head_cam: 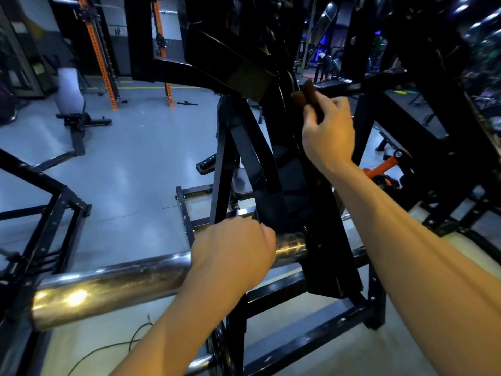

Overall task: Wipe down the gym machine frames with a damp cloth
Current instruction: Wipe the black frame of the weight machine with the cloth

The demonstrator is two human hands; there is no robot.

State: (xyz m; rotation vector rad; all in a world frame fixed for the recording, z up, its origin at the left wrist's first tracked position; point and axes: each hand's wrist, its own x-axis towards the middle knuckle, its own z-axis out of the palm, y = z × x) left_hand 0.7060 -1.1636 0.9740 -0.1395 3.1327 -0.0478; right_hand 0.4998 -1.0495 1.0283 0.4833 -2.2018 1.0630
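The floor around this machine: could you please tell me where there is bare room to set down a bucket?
The floor is bare left of the black frame, bordered by the bench and orange uprights behind and the chrome bar in front. Right of the frame, past the right hand, machines crowd together.

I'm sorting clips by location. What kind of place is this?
Most likely a gym floor: orange racks, a padded bench and a black machine frame with a chrome bar.
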